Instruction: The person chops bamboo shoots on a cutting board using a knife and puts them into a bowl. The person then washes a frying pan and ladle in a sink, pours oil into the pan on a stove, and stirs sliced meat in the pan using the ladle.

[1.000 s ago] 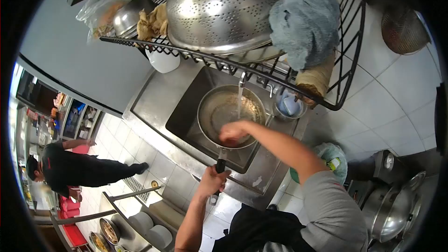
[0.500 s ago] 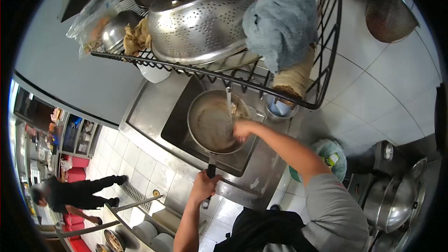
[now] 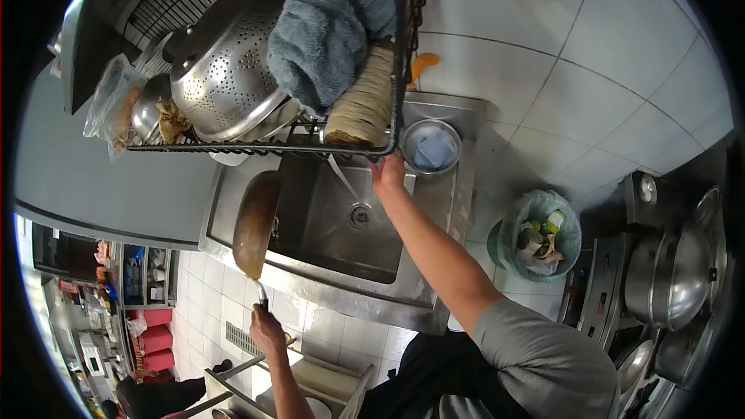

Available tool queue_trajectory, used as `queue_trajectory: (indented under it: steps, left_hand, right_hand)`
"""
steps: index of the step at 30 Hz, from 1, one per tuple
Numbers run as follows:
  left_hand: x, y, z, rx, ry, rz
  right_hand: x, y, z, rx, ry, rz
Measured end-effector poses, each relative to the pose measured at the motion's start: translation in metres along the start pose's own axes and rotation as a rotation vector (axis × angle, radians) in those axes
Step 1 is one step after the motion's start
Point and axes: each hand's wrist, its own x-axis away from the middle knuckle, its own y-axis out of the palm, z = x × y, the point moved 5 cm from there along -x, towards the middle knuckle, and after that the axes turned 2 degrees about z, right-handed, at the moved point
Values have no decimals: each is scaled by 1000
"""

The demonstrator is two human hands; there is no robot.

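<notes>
My left hand [image 3: 268, 331] is closed round the handle of a frying pan [image 3: 258, 221], held over the left side of the sink. The pan is tipped on its side, its browned outer face showing. My right hand [image 3: 388, 173] reaches to the back of the sink [image 3: 330, 221], under the front edge of a wire rack; its fingers are mostly hidden there. Close beside it, a thin stream of water [image 3: 341, 174] runs down into the basin. A metal bowl with blue cloth or sponge [image 3: 432, 147] stands just right of that hand.
Above the sink hangs the black wire rack [image 3: 256, 147] with a colander [image 3: 225, 62], a grey towel [image 3: 334, 27] and a wrapped roll [image 3: 362, 101]. A lined bin [image 3: 543, 233] holds scraps at right. Pots [image 3: 675, 275] stand beyond it. Another person [image 3: 155, 397] is at lower left.
The pan has moved left out of the basin and tipped onto its side. My right hand has left the pan's inside for the back of the sink. The view has shifted right.
</notes>
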Motion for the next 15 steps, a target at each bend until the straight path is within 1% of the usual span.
queue_trajectory:
  steps: [1,2,3,5,6,7,8,9,10,11,12,13,14,15]
  left_hand:
    - [6,-8,-7,-24,-5,39]
    - [10,-11,-16,-48,-10,1]
    - [16,-16,-23,-73,0,-15]
    - [30,-24,-38,-89,-54,2]
    - [38,-30,-48,-30,-4,45]
    - [47,-20,-71,-4,-24,86]
    - [56,-21,-80,-34,-13,246]
    - [58,-38,-71,39,-33,134]
    - [61,-41,-76,-27,-45,71]
    - [64,-35,-90,-3,82,139]
    - [74,-65,-64,235,156,134]
    - [72,-74,-58,222,295,166]
    - [68,-80,-48,227,345,174]
    - [64,-66,-46,97,475,222]
  right_hand:
    - [4,6,-1,22,-22,-7]
    - [8,13,-4,44,-45,-15]
    - [8,24,-11,167,-84,10]
    - [14,48,-34,410,-163,65]
    - [23,58,-54,639,-241,2]
    - [21,58,-59,820,-146,-45]
    - [16,52,-65,997,-56,-69]
    - [11,40,-60,1217,-129,-147]
    - [6,28,-56,1430,-221,-215]
    - [39,27,-66,1648,-408,-346]
    - [83,16,-80,1522,-520,-424]
    - [119,3,-88,1304,-529,-511]
    - [168,-11,-112,1291,-696,-565]
    - [211,-33,-137,1274,-813,-563]
